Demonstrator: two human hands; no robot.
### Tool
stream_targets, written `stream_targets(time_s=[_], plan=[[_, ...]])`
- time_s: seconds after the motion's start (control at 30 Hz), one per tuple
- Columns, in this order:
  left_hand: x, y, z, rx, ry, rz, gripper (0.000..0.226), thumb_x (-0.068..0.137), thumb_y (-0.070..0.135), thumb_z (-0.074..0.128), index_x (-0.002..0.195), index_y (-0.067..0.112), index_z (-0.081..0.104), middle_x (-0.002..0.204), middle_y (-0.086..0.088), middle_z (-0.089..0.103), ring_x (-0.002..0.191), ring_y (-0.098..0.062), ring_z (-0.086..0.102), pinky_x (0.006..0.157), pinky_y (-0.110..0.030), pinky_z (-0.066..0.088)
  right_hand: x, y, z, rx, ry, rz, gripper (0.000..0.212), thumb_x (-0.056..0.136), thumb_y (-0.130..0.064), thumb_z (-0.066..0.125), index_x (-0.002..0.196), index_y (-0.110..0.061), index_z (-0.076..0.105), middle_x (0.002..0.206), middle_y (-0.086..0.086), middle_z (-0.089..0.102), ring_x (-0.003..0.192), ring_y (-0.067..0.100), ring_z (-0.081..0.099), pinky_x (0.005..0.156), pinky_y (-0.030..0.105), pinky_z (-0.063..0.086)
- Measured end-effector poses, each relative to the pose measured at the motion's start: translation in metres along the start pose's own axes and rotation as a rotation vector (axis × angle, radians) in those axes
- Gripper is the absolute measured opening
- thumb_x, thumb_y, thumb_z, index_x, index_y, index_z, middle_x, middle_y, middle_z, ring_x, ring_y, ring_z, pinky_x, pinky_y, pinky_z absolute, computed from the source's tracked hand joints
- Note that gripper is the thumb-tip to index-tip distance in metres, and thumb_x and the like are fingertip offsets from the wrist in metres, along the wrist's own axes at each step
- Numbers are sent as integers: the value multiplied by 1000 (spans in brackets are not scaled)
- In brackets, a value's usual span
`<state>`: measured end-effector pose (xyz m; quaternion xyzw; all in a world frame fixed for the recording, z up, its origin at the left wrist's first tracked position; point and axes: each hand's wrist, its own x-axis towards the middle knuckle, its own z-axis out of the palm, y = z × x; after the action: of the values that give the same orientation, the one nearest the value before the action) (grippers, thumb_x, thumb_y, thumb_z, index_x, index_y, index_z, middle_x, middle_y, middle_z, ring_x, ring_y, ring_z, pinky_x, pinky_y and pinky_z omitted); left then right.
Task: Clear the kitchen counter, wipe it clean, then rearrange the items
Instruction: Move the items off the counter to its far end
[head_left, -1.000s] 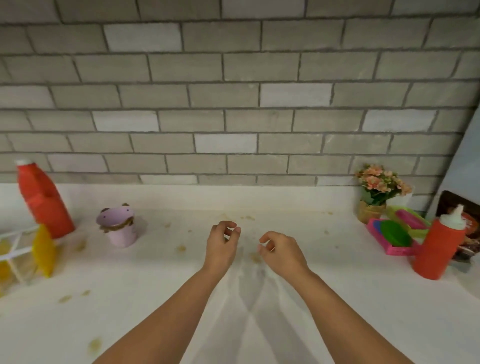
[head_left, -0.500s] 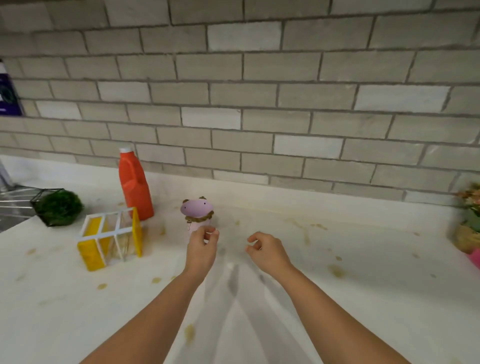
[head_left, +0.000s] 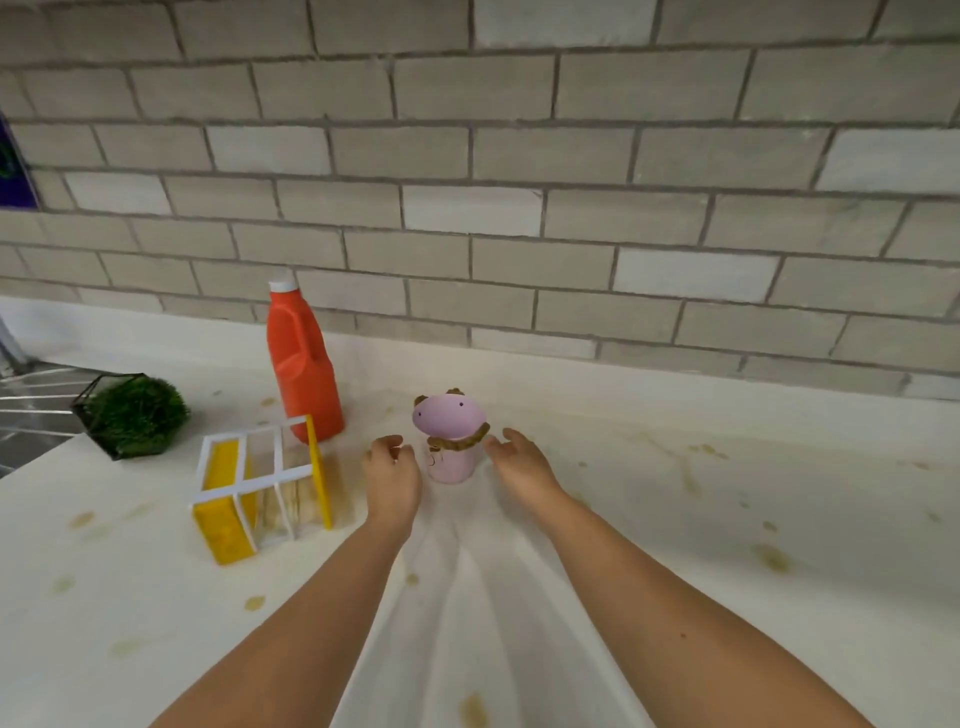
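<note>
— Where does the pink animal-face cup (head_left: 450, 441) stand?

— Upright on the stained counter (head_left: 701, 509), between the two hands. The left hand (head_left: 392, 480) is just beside it at nine o'clock, fingers loosely curled round nothing. The right hand (head_left: 519, 462) is at three o'clock, fingers relaxed and slightly spread, tips by the rope collar. Whether they touch it I cannot tell. Neither hand grips it yet.

— What could go wrong?

— The cup looks top-heavy to me, with a wide head and a narrower foot. A one-sided nudge from the right could tip it toward the yellow-and-white divider rack (head_left: 260, 488) at eight o'clock or the orange bottle (head_left: 304, 364) at ten. Sliding it rather than lifting it could smear the brown splashes (head_left: 773, 558).

— And against the earlier frames?

— Half a second ago the left hand overlapped the cup's front and the right hung apart from it; now they flank it. A second ago the cup sat well off at nine o'clock of the hands, with a flower pot and a red squeeze bottle at the right. Those are now out of view.
</note>
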<state>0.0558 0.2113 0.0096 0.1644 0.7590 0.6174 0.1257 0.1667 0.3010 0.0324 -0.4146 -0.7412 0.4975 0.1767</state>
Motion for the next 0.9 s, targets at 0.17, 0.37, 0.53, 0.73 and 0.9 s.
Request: stream_targets(time_s=[0.17, 0.37, 0.53, 0.73, 0.9], plan=[[25, -1, -2, -74, -116, -60, 25, 96, 16, 33, 110, 10, 52, 119, -23, 55, 104, -33, 52, 94, -42, 44, 21, -6, 25, 88, 66, 50, 57, 100, -40, 28, 149, -11, 21, 155, 7, 26, 141, 23, 28, 110, 29, 24], [32, 3, 5, -177, -321, -118, 41, 99, 32, 32, 134, 16, 42, 130, -4, 49, 111, -20, 47, 95, -34, 39, 28, -7, 51, 255, 99, 56, 42, 100, -38, 28, 130, -17, 49, 133, 9, 55, 119, 27, 52, 99, 35, 42], [31, 6, 8, -220, -353, -106, 36, 99, 27, 34, 131, 13, 44, 123, -4, 53, 101, -17, 49, 81, -29, 37, 23, -6, 55, 349, 135, 81, 36, 99, -36, 33, 127, -20, 50, 127, 5, 58, 112, 23, 55, 80, 29, 43], [17, 21, 17, -272, -380, -61, 29, 98, 28, 36, 123, 15, 46, 111, -3, 52, 96, -19, 50, 73, -26, 38, 11, -3, 35, 402, 223, 64, 37, 100, -35, 32, 130, -19, 48, 123, 6, 58, 99, 20, 51, 62, 21, 39], [-9, 38, 39, -277, -458, 15, 22, 98, 24, 39, 118, 18, 45, 115, -5, 53, 99, -19, 51, 80, -30, 39, -12, 2, -3, 413, 325, 31, 37, 100, -35, 33, 130, -20, 48, 123, 6, 59, 99, 19, 51, 61, 20, 38]])
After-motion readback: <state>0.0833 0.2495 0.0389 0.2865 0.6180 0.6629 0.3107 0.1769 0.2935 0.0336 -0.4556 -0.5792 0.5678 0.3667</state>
